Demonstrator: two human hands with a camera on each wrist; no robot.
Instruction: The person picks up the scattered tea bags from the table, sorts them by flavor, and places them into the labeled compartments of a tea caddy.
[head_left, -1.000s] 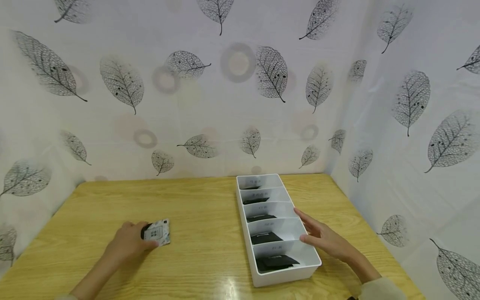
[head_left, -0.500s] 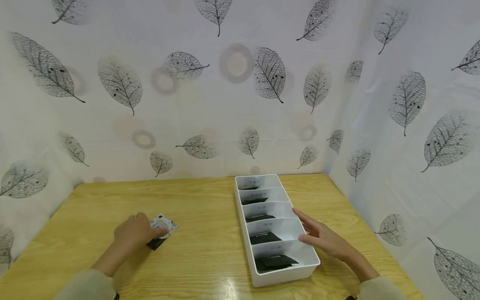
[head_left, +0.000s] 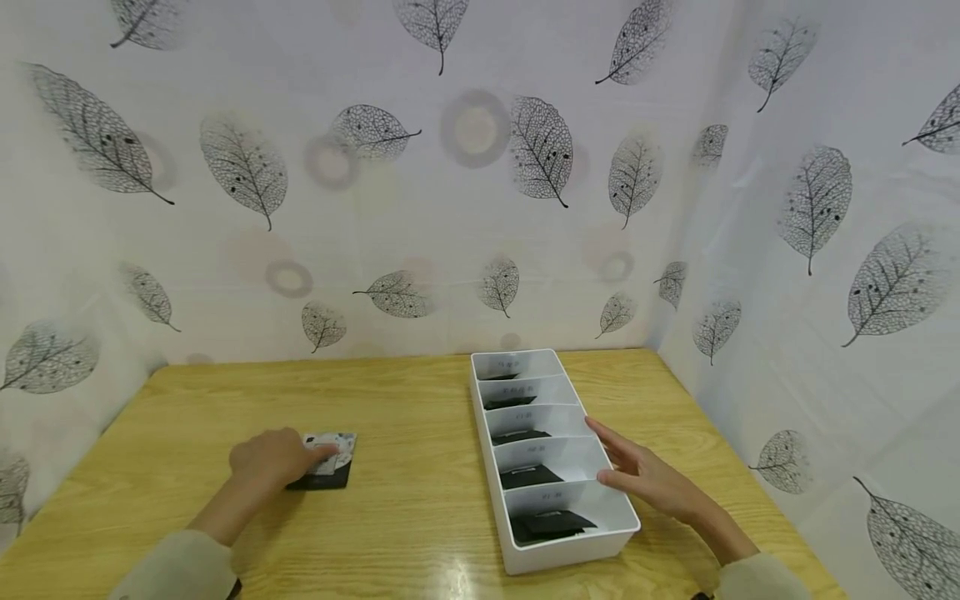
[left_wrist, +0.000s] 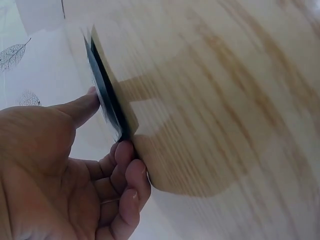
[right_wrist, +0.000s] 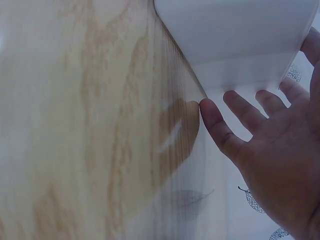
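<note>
On the left of the table my left hand point(head_left: 272, 458) holds a small flat packet point(head_left: 330, 472), patterned white and grey with a black band along its near edge. The left wrist view shows the packet point(left_wrist: 107, 95) edge-on, thumb against one face and curled fingers at its lower edge. Whether it touches the wood cannot be told. At right, a long white divided box point(head_left: 573, 548) stands on the table. My right hand point(head_left: 651, 477) lies along its right side, fingers spread; in the right wrist view the fingertips point(right_wrist: 232, 96) are at the box wall.
Each box compartment holds black packets, such as those in the nearest one point(head_left: 551, 525). Small faint labels mark the compartment walls. The wooden table point(head_left: 405, 433) meets a leaf-patterned curtain point(head_left: 420, 233) at the back and right.
My left hand has shifted slightly right and turned the packet, so its black band now faces the near side. The right hand and the box have stayed in place.
</note>
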